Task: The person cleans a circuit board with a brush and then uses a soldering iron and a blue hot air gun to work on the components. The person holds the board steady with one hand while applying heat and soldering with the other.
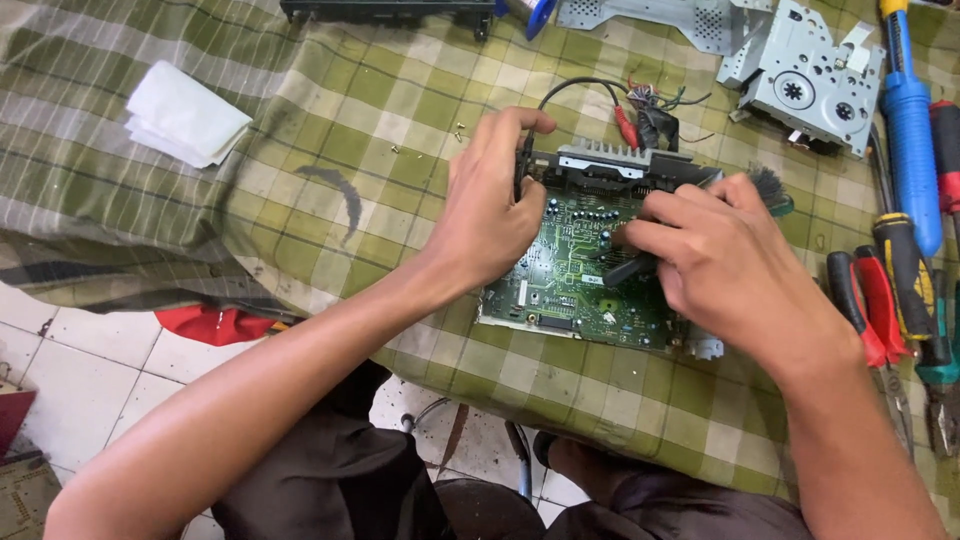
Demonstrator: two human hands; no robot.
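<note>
While the left hand curls over the left edge of a green circuit board, fingers bent and thumb pressed against its black frame, the right hand closes around a dark brush handle laid across the board; bristles show just past the knuckles. The board lies flat on a green checked cloth, near the table's front edge; a finned heat sink and red and black wires sit at its far side; pliers, screwdrivers, a blue tool and a grey metal mechanism lie to the right; a folded white tissue rests well apart on the left.
</note>
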